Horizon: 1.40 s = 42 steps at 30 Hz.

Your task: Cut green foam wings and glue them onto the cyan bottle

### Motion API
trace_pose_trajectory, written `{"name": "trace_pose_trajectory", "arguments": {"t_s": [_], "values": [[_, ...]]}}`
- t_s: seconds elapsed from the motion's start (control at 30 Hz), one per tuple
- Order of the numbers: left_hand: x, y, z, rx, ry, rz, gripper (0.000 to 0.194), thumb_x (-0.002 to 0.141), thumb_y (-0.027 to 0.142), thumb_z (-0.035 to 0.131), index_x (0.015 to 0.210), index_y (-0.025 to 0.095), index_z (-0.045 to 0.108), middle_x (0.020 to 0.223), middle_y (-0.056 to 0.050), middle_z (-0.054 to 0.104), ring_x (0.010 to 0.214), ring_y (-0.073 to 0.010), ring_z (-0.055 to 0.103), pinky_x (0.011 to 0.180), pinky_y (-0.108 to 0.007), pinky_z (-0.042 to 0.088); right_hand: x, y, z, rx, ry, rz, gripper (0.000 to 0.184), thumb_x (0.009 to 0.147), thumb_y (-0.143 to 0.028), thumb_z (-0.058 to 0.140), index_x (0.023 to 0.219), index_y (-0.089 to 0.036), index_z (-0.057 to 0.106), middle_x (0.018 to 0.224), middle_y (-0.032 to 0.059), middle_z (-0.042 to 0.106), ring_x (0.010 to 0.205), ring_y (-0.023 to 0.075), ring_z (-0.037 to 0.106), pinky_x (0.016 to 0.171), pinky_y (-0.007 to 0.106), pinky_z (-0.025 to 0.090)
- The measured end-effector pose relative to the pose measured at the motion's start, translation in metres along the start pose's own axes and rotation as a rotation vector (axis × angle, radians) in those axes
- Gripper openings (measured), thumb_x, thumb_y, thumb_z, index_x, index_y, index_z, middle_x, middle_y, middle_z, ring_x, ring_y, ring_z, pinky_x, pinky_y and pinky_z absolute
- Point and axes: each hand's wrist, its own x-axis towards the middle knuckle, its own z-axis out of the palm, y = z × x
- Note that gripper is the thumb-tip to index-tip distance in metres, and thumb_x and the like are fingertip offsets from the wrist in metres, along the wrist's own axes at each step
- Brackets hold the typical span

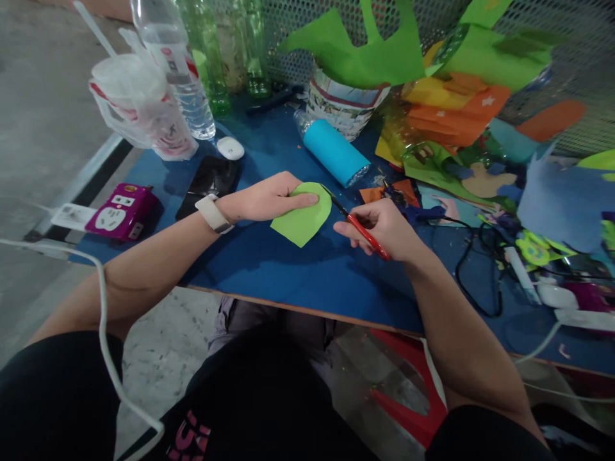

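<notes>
Between the thumb and fingers of my left hand (pixel 276 197) is a light green piece of paper (pixel 302 221), rounded at the top and pointed at the bottom. My right hand (pixel 384 227) is closed round the red handles of a pair of scissors (pixel 362 232). The dark blades reach up to the paper's rounded right edge; whether they touch it I cannot tell for sure. Both hands are above the blue table (pixel 230 256). Just behind them lies a clear bottle wrapped in blue paper (pixel 336 150).
At the left are a black phone (pixel 206 182), a white earbud case (pixel 230 148), a purple power adapter (pixel 122 211), a bagged cup (pixel 144 105) and a water bottle (pixel 180 77). Cut paper, cables and a paper-filled basket (pixel 343 105) crowd the back and right.
</notes>
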Motion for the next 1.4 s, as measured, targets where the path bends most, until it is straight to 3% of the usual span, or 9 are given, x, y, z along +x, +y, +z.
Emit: {"name": "trace_pose_trajectory", "arguments": {"t_s": [0.53,0.83,1.17,1.4], "values": [[-0.001,0.004,-0.008,-0.029,-0.046,-0.012,0.069,0.115,0.062,0.074,0.063,0.02,0.056,0.059,0.0,0.053,0.054,-0.0099,0.047,0.05,-0.025,0.037,0.0,-0.001,-0.002,0.024,-0.037,0.052,0.073,0.082,-0.077,0.104,0.057,-0.022,0.066,0.047,0.0023,0.061,0.035,0.0119,0.052,0.039,0.029,0.04],[-0.001,0.0,-0.011,-0.029,-0.063,-0.033,0.074,0.114,0.069,0.072,0.061,0.019,0.059,0.057,-0.002,0.056,0.052,-0.0095,0.05,0.05,-0.024,0.039,0.006,0.008,-0.001,0.082,-0.075,0.07,0.066,0.078,-0.073,0.108,0.062,-0.02,0.074,0.052,0.0034,0.067,0.036,0.0131,0.057,0.036,0.028,0.039],[-0.002,0.006,-0.009,-0.104,-0.081,-0.047,0.071,0.109,0.074,0.078,0.066,0.018,0.071,0.059,-0.005,0.066,0.055,-0.0124,0.058,0.05,-0.023,0.046,0.002,0.004,0.001,0.082,-0.053,0.034,0.07,0.082,-0.073,0.106,0.057,-0.022,0.065,0.046,0.001,0.06,0.033,0.0112,0.051,0.036,0.027,0.037],[-0.001,0.009,-0.004,-0.101,-0.132,-0.046,0.064,0.112,0.062,0.077,0.066,0.019,0.07,0.06,-0.004,0.063,0.053,-0.0116,0.055,0.049,-0.024,0.043,-0.001,0.006,0.002,0.082,-0.097,0.04,0.069,0.087,-0.071,0.103,0.059,-0.022,0.062,0.049,0.0,0.061,0.037,0.0103,0.05,0.039,0.026,0.037]]}}
